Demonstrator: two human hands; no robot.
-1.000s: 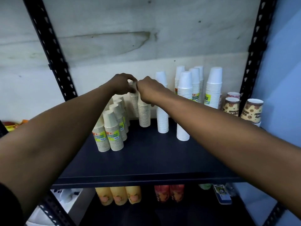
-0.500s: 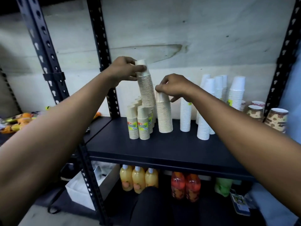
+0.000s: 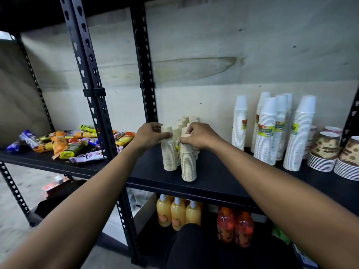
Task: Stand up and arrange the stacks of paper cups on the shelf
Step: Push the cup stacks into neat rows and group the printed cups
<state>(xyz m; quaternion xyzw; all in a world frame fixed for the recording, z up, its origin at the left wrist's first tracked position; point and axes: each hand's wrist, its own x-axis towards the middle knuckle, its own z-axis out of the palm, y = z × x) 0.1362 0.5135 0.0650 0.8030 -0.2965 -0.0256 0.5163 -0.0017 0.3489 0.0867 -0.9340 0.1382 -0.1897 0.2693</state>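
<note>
Head view: my left hand (image 3: 153, 133) grips the top of one cream stack (image 3: 168, 150), my right hand (image 3: 200, 135) grips the stack (image 3: 188, 162) beside it, both upright on the shelf (image 3: 219, 183). I should press straight down and slide them slowly together, so neither tips.

You have matt cream paper cup stacks (image 3: 188, 164) on a smooth, matt black shelf (image 3: 213, 183). The perforated uprights (image 3: 91, 74) look like black-painted metal. The white cup stacks (image 3: 266, 136) are ribbed paper with glossy labels. The snack wrappers (image 3: 73, 144) shine like foil; the juice bottles (image 3: 177, 214) are glossy plastic.
</note>
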